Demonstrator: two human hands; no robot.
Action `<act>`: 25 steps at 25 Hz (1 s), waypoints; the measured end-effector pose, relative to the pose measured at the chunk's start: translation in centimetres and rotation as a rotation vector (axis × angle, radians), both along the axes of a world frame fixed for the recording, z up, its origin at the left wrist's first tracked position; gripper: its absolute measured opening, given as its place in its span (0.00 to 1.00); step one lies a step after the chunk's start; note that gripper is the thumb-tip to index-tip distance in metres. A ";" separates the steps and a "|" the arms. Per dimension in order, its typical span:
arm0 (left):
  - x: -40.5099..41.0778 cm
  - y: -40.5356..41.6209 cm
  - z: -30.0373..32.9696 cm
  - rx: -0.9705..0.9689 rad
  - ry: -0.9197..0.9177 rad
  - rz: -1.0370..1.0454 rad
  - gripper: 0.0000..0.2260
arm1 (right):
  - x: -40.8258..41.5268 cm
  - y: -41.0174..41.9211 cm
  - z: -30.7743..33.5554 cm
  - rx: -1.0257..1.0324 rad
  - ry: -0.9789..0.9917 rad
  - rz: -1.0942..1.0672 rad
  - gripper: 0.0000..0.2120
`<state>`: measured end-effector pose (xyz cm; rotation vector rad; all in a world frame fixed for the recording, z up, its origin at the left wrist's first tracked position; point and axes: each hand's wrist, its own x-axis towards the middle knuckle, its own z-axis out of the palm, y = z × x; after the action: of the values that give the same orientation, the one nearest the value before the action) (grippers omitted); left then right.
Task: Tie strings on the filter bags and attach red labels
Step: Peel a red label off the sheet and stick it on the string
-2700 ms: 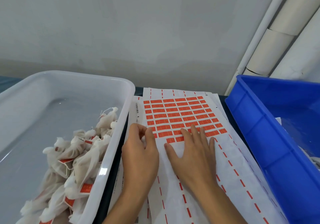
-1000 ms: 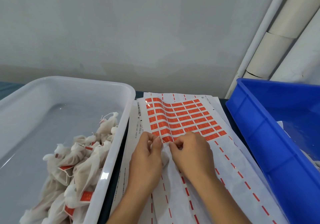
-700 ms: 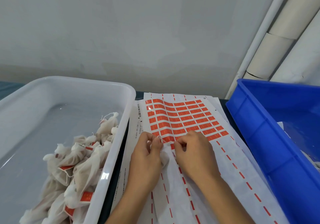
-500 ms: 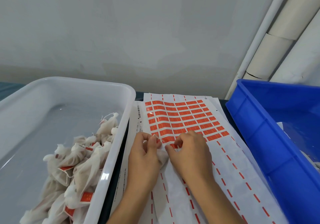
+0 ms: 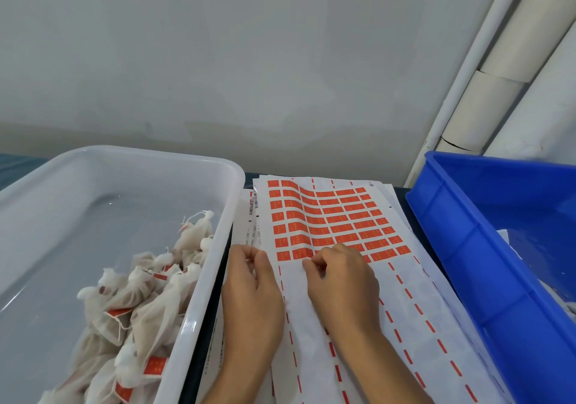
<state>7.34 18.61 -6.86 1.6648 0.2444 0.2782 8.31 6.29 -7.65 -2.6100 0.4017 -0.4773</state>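
On the worktop, the label sheet (image 5: 327, 216) lies between the white tray (image 5: 199, 279) of tied bags (image 5: 140, 294) at 9 o'clock and the blue bin (image 5: 467, 247) at 3 o'clock. The left hand (image 5: 252, 294) pinches the sheet's left edge; the right hand (image 5: 339, 279), fingers curled, picks at the lowest label row.

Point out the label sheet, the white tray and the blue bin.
label sheet (image 5: 330, 216): head view, on the block of red labels.
white tray (image 5: 199, 282): head view, on its right rim.
blue bin (image 5: 467, 247): head view, on its left wall.
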 end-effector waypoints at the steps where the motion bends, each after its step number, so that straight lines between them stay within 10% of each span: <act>1: 0.0 0.0 0.1 0.008 0.013 -0.007 0.08 | -0.1 -0.1 0.2 0.015 -0.012 0.005 0.13; 11: 1.0 0.9 1.2 0.013 0.343 -0.159 0.29 | -1.1 -1.2 2.4 0.228 -0.124 0.055 0.06; 18: 0.7 1.9 2.2 -0.223 0.365 -0.384 0.06 | -2.2 -2.3 3.7 0.349 -0.129 0.123 0.05; 25: 0.1 2.0 2.2 -0.544 0.285 -0.543 0.15 | -2.9 -4.4 4.9 0.527 -0.007 0.334 0.06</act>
<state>7.48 20.56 -4.68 1.1639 0.0611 -0.4081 5.42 1.93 -2.72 -2.1032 0.0654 -0.2261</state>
